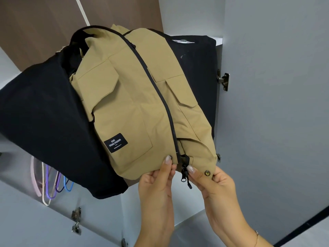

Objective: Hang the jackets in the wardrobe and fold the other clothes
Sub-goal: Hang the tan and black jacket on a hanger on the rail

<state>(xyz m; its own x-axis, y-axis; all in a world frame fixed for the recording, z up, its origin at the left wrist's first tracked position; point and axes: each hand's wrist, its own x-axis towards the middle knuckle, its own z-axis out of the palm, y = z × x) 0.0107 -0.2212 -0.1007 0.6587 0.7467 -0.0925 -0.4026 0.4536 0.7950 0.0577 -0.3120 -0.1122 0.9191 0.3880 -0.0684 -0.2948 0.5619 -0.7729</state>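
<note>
While both hands pinch the tan jacket (138, 97) hem, zip needs aligning.
Left hand (156, 182) and right hand (213, 184) clamp either side of zipper pull (185, 171); keep hem taut, seat pin squarely.

Soft even indoor light, faint shadows, mild overall softness, wide-angle tilt and bending at edges

Only two hands and the forearms of the person are in view. The left hand (156, 186) and the right hand (216, 186) are both bare, without gloves and without rings that I can see. The nails on the fingers (167, 160) are long, with a pale glossy polish. No sleeve covers the forearms. On the right wrist there is a thin bracelet (256, 237), like a fine chain
</note>
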